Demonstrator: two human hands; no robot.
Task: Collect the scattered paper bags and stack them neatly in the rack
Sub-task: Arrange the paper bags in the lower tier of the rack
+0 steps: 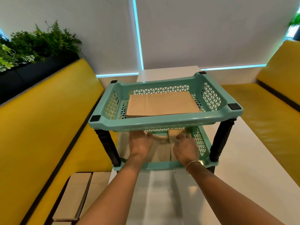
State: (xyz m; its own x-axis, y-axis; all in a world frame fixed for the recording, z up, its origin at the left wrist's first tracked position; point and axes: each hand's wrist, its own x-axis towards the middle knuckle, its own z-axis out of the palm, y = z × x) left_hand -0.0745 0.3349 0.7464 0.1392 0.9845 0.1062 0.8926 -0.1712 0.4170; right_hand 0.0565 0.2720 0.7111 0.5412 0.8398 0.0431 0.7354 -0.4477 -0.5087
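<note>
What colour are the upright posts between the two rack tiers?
Black, between mint-green tiers; the right post shows best in the head view.

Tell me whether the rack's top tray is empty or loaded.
Loaded: a flat stack of brown paper bags lies inside the top tray.

Motion blur smeared both the left hand [140, 143] and right hand [186, 146], whose fingertips, with the lower-tier paper bags [162, 150], lay partly hidden under the rack's upper basket [165, 122].
</note>
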